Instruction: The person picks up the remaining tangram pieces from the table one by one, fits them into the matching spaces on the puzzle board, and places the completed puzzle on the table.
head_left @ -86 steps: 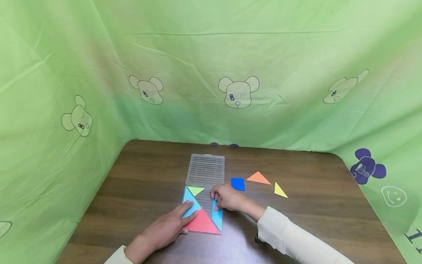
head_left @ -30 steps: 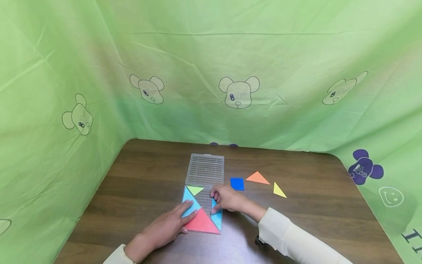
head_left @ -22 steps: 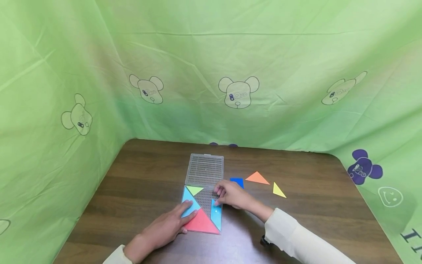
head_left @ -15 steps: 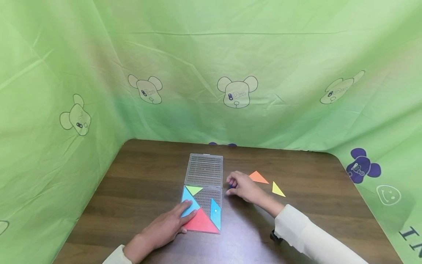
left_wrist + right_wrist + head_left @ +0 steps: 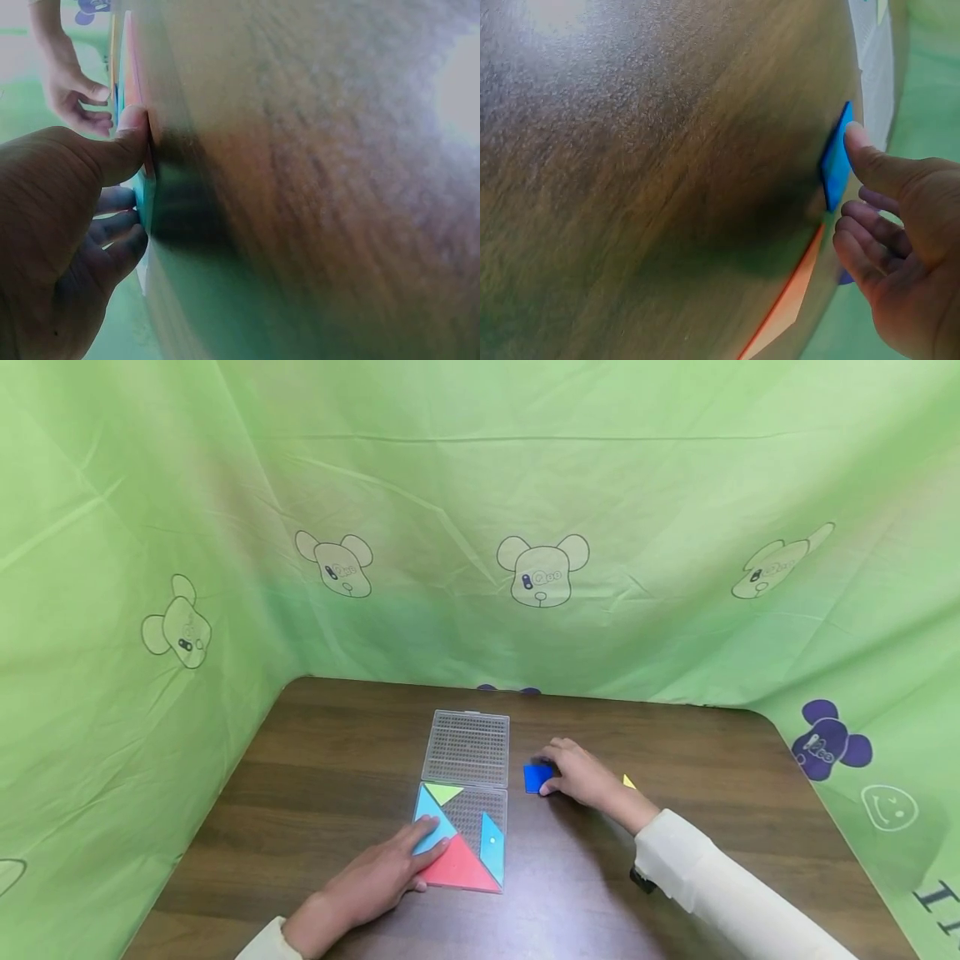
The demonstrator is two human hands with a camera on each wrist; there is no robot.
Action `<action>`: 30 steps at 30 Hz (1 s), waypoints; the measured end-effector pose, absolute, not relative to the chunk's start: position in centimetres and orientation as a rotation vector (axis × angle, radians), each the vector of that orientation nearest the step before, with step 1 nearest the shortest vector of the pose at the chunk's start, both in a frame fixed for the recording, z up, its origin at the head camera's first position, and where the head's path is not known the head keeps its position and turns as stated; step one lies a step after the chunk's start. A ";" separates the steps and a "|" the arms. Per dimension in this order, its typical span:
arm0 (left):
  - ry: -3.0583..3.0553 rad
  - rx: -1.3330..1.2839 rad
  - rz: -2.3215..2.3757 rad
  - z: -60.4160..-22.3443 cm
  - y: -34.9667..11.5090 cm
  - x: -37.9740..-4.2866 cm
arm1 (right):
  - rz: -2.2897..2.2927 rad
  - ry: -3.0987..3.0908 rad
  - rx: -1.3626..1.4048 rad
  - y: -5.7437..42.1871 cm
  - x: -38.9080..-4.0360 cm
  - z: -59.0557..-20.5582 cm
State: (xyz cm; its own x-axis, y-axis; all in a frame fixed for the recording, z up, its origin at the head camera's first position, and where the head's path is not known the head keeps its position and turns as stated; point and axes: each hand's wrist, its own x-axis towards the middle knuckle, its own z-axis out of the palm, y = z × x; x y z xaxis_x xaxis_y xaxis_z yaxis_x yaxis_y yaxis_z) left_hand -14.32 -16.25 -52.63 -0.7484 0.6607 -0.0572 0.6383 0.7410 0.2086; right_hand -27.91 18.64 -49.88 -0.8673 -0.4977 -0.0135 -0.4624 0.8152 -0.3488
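Observation:
In the head view my left hand holds the near-left corner of a clear tangram case, fingers over the large light-blue triangle and red triangle. Its thumb is at the case's near edge in the left wrist view. A small green triangle and a light-blue parallelogram also lie in the case. My right hand is at the right side of the blue square, thumb at its edge, fingers loosely bent. The square lies flat on the table; the right wrist view shows no grip on it.
The case's open lid lies flat behind the tray. An orange triangle is hidden by my right hand in the head view. Part of a yellow triangle shows past the right wrist. Green printed cloth surrounds the brown table.
My right hand has left the parallelogram, which now lies uncovered in the case, and has moved right to the blue square. The left hand has stayed in place.

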 end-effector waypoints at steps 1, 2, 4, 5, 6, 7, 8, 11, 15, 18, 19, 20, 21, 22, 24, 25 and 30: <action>2.810 1.054 0.267 -52.6 -16.2 -14.3 | -0.500 2.896 -0.790 18.5 -27.9 -50.0; 2.811 1.056 0.265 -52.6 -16.2 -14.3 | -0.488 2.896 -0.805 18.4 -27.9 -50.1; 2.816 1.060 0.259 -52.6 -16.2 -14.3 | -0.465 2.900 -0.842 18.1 -28.0 -50.2; 2.819 1.066 0.254 -52.6 -16.2 -14.3 | -0.452 2.903 -0.860 17.9 -28.0 -50.3; 2.822 1.068 0.251 -52.6 -16.2 -14.3 | -0.444 2.906 -0.878 17.7 -28.0 -50.3; 2.826 1.071 0.249 -52.6 -16.2 -14.3 | -0.437 2.908 -0.891 17.6 -28.0 -50.4; 2.829 1.072 0.248 -52.6 -16.2 -14.4 | -0.435 2.910 -0.891 17.4 -28.1 -50.4; 2.838 1.081 0.240 -52.6 -16.2 -14.3 | -0.430 2.913 -0.883 17.1 -28.1 -50.3; 2.845 1.085 0.231 -52.5 -16.1 -14.3 | -0.449 2.905 -0.838 16.7 -28.2 -50.2; 2.837 1.073 0.239 -52.4 -16.1 -14.2 | -0.469 2.907 -0.782 16.5 -28.2 -50.1; 2.834 1.065 0.242 -52.4 -16.1 -14.2 | -0.485 2.904 -0.758 16.5 -28.2 -50.1; 2.828 1.054 0.248 -52.4 -16.1 -14.2 | -0.499 2.903 -0.736 16.4 -28.3 -50.1; 2.824 1.045 0.249 -52.4 -16.1 -14.1 | -0.513 2.901 -0.713 16.4 -28.3 -50.1; 2.823 1.042 0.248 -52.4 -16.1 -14.1 | -0.525 2.897 -0.691 16.3 -28.3 -50.1; 2.823 1.039 0.246 -52.4 -16.1 -14.1 | -0.551 2.884 -0.657 16.3 -28.3 -50.0; 2.823 1.036 0.247 -52.4 -16.1 -14.2 | -0.554 2.881 -0.648 16.3 -28.3 -50.0; 2.824 1.045 0.247 -52.4 -16.1 -14.2 | -0.580 2.875 -0.637 16.3 -28.2 -49.9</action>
State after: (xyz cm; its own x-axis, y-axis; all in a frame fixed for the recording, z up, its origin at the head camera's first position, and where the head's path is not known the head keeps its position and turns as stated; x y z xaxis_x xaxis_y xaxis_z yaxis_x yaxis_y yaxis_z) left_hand -14.20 -16.14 -52.38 -0.7544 0.6541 -0.0560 0.6344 0.7483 0.1939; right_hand -28.19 16.30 -49.92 -0.9006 -0.4314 -0.0523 -0.3775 0.8362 -0.3978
